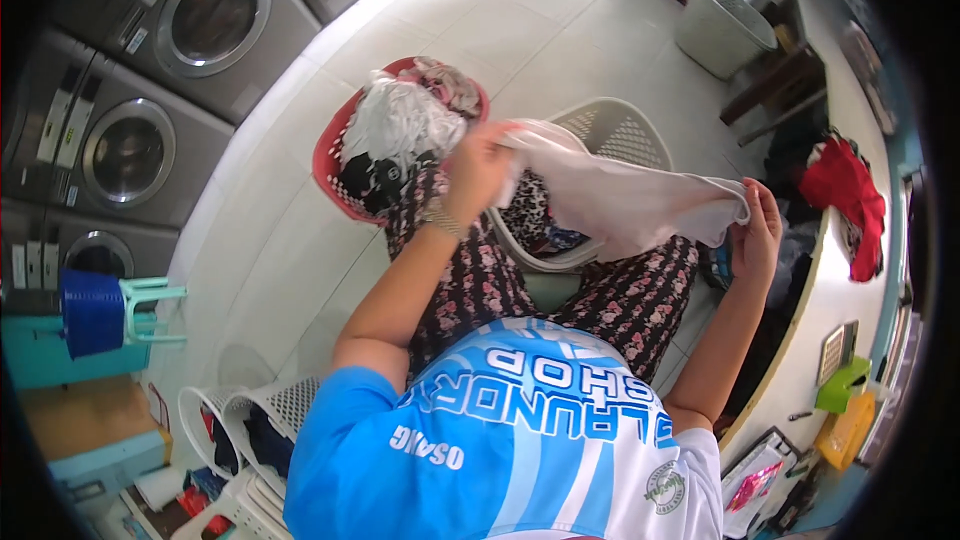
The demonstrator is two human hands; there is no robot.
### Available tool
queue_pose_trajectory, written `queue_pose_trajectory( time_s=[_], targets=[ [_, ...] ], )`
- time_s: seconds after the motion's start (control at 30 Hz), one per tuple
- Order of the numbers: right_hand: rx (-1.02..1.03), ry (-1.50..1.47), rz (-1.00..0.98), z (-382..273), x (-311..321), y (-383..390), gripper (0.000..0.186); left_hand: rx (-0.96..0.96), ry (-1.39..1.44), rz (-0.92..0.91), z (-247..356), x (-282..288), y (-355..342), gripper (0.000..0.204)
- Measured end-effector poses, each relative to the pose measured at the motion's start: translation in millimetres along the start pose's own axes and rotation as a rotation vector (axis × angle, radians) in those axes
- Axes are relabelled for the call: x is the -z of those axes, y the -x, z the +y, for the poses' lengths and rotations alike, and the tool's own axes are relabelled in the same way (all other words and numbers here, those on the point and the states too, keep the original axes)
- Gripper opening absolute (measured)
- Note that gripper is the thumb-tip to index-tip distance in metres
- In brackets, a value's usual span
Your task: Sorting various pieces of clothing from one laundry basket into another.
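Between my two hands a pale, whitish garment (630, 195) is stretched out above a white laundry basket (622, 130). My left hand (480, 168), slightly blurred, is closed on one end. At the other end, my right hand (758, 230) pinches the hem between thumb and fingers. Under the cloth, black-and-white patterned clothes (527, 210) lie in the white basket, which stands between my knees; the garment hides part of it. Beside my left knee, a red basket (328, 165) holds a white plastic bag (398, 120) and several crumpled clothes.
Front-loading machines (213, 17) line the left side. A counter (835, 270) runs along the right, with a red cloth (845, 200) hanging over its edge. A tall white bin (722, 28) stands at the far right. More white baskets (285, 405) are at the lower left, near a blue container (92, 312).
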State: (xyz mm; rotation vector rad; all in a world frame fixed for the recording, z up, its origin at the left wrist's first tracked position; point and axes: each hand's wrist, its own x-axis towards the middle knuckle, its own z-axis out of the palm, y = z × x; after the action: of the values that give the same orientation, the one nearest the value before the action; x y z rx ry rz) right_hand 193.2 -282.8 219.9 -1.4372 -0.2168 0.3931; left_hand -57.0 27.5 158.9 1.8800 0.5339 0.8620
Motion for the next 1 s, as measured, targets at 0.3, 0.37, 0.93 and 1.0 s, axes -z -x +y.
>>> queue_pose_trajectory(
  time_s=[0.3,0.37,0.93,1.0],
  targets=[
    [-0.033,0.222,-0.400,10.9,-43.2,41.6,0.033,-0.239,-0.169,-0.047,-102.9,16.0,-14.5,0.034],
    [-0.156,0.380,-0.670,8.9,-41.8,59.0,0.035,0.102,-0.326,0.093,-162.4,49.5,-32.6,0.041],
    [-0.029,0.800,-0.920,-15.1,-82.6,90.2,0.039,0.168,-0.238,0.206,-120.0,190.0,-107.3,0.059],
    [0.050,0.790,-0.958,-13.2,-86.6,90.1,0.039,0.124,-0.150,0.121,-54.2,220.9,-127.9,0.058]
  ],
)
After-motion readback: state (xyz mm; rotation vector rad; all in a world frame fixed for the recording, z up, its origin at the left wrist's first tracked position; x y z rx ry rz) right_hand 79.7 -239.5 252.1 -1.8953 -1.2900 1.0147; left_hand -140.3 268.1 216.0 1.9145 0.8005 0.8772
